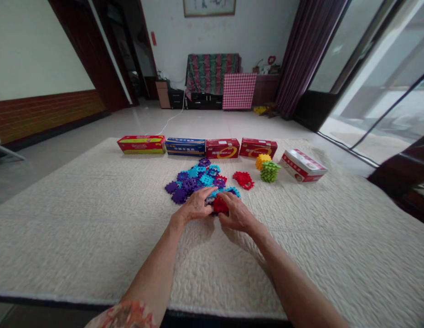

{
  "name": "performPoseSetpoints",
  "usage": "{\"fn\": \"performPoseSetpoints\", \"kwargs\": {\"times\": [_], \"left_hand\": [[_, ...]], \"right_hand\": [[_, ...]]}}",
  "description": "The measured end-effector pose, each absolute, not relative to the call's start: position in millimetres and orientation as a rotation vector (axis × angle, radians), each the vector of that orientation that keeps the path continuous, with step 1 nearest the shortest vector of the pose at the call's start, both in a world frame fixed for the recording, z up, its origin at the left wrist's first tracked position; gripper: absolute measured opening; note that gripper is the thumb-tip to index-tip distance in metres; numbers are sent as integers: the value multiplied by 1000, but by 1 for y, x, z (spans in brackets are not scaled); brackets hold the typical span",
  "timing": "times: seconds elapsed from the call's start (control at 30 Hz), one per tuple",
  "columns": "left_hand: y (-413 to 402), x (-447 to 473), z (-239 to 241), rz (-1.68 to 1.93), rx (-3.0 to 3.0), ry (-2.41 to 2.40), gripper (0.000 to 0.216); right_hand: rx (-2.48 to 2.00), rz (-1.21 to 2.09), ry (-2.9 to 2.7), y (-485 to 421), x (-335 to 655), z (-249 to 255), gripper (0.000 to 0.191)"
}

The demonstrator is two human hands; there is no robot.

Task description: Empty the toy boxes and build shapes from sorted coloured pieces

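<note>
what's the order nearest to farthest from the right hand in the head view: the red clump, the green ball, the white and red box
1. Red interlocking plastic clump, just ahead of the right hand and slightly right
2. Green ball of interlocking pieces, farther ahead and to the right
3. White-and-red box, farthest, out on the right

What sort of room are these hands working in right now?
Most likely a living room in a home: a framed picture hangs on the far wall, a striped cloth drapes furniture below it, and a dark curtain hangs beside glass doors.
</note>
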State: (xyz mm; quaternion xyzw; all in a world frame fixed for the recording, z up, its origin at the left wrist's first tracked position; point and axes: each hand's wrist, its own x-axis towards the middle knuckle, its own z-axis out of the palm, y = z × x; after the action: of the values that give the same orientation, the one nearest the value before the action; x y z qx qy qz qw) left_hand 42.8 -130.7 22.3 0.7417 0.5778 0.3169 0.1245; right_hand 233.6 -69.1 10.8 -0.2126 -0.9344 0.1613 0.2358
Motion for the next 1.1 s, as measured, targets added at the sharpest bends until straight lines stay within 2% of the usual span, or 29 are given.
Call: {"fn": "performPoseSetpoints", "kwargs": {"times": [0.1,0.17,0.37,0.57,0.67,0.8,0.97,1.1], "left_hand": [[-129,44,21,968,2150,1691,69],[-128,44,21,999,2125,1717,69],[-129,44,26,1129,2022,1841,58],[-107,52,29,1143,1957,2030,43],[-86,73,27,1041,2122,1969,39],[-68,111,21,737,2332,1817,23],[-69,136,11,541,2386,1832,49],[-79,125,10,390,2444,1867,36]], "right_hand": [[-682,359,-2680,-66,229,15,37],[-733,318,-2735,-64,227,17,36],[-747,328,-2713,-62,228,22,47],[-830,501,-2363,-31,264,26,54],[-984,442,-2258,-13,284,17,53],[-1183,393,-2199,-3,299,3,56],[-1241,401,-2227,-4,303,-3,58],[-1270,399,-2260,-8,301,-1,55]]}}
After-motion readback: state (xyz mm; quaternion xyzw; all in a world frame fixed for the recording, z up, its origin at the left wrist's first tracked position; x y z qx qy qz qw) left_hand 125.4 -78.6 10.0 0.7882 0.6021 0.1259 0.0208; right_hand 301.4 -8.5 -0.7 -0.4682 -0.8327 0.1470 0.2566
